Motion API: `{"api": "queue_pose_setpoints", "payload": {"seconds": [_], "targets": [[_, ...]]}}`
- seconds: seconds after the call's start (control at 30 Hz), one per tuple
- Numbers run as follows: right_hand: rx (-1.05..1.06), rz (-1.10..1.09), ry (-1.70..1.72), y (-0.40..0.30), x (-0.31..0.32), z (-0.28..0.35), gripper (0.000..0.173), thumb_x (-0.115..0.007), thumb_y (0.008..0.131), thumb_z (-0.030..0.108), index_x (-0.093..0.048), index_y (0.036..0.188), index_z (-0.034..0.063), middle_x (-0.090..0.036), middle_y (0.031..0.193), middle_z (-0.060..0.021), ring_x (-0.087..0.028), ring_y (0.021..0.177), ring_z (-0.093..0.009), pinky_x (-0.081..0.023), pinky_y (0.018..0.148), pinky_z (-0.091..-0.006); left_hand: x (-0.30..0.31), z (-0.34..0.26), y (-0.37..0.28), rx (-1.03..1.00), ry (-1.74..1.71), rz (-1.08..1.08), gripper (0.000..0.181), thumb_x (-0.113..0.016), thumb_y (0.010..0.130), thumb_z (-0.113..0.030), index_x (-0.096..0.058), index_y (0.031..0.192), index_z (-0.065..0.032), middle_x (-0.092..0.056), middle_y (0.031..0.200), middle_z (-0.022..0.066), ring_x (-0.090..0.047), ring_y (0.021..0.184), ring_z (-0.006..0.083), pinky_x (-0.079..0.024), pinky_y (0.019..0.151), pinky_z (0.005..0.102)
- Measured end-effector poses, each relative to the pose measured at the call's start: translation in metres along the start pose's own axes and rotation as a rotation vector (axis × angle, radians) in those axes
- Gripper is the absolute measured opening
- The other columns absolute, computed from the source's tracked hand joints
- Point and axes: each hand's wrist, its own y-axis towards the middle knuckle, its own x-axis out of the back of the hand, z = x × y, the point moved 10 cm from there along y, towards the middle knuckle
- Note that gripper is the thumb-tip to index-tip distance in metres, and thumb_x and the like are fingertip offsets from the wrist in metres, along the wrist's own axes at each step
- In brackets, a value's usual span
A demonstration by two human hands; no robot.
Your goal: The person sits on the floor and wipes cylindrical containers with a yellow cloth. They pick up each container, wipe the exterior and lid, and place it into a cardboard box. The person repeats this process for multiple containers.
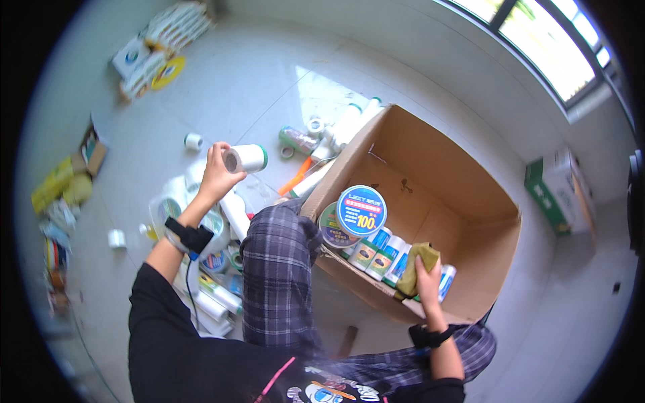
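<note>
My left hand point(217, 174) grips a white roll point(246, 159) by its near end, above the floor to the left of a large cardboard box point(336, 174). The roll's hollow core faces my palm, and its far end is green. Inside the box my right hand point(427, 284) holds a crumpled olive cloth point(414, 267). Several upright rolls with printed labels point(381, 259) line the box's near side, partly hidden by the cloth. Two wide round rolls with printed faces sit at the box's left corner, a blue one point(362, 210) overlapping a green one point(332, 229).
Loose rolls point(214, 302) are piled on the floor left of my knee. Beyond the box's left wall lie an orange-handled tool point(296, 176) and more rolls point(347, 118). A green and white carton point(557, 194) stands at the right wall; stacked packages point(146, 65) are at the far left.
</note>
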Motion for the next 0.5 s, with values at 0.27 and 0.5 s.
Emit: {"api": "queue_pose_setpoints", "payload": {"seconds": [0.27,0.5], "targets": [[0.127,-0.21,0.31,0.026,0.066,0.052,0.026,-0.062,0.084,0.018,-0.055,0.103,0.0006,-0.064,0.09,-0.0113,-0.061,0.083,-0.017,-0.048,0.073,-0.0307,-0.091,-0.245,-0.011,-0.031,-0.629,0.492,0.063,-0.07,0.072,-0.013,-0.031,0.121,-0.0084,-0.038,0.12,0.0127,-0.049,0.111,0.0274,-0.05,0.086,0.0399],[0.18,-0.255,0.487,0.02,0.104,0.06,0.025,-0.061,0.082,0.012,-0.055,0.104,0.0011,-0.061,0.094,-0.01,-0.06,0.089,-0.019,-0.047,0.079,-0.0318,-0.199,-0.345,-0.092,0.117,-1.213,0.929,0.065,-0.059,0.077,-0.018,-0.028,0.135,-0.0171,-0.038,0.128,0.014,-0.042,0.12,0.034,-0.048,0.092,0.0462]]}}
